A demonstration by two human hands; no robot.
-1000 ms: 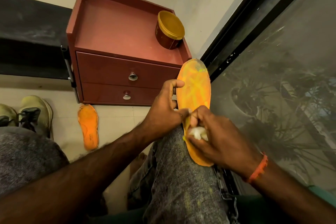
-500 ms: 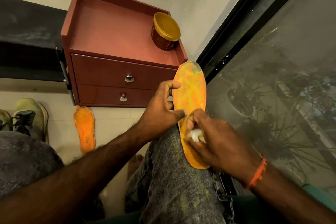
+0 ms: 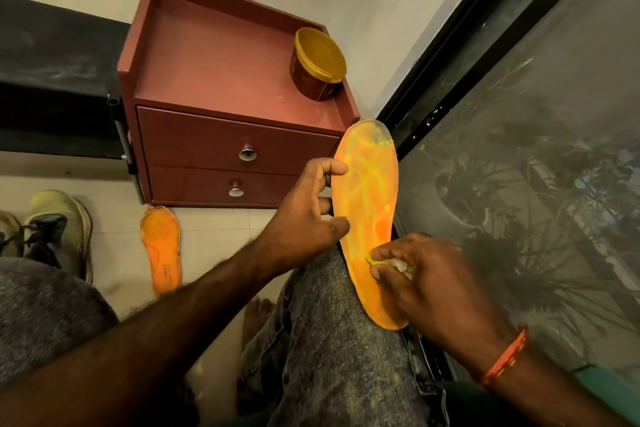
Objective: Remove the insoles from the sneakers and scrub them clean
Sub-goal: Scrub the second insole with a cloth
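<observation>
Right hand [image 3: 429, 284] now lower on insole [image 3: 367, 204]; cabinet [image 3: 221, 80], tub [image 3: 318, 66] beyond.

Bare forearms here, an orange thread band [image 3: 506, 356] on the right wrist, grey speckled jeans [image 3: 332, 350], a bare foot [image 3: 255, 317] below.
</observation>
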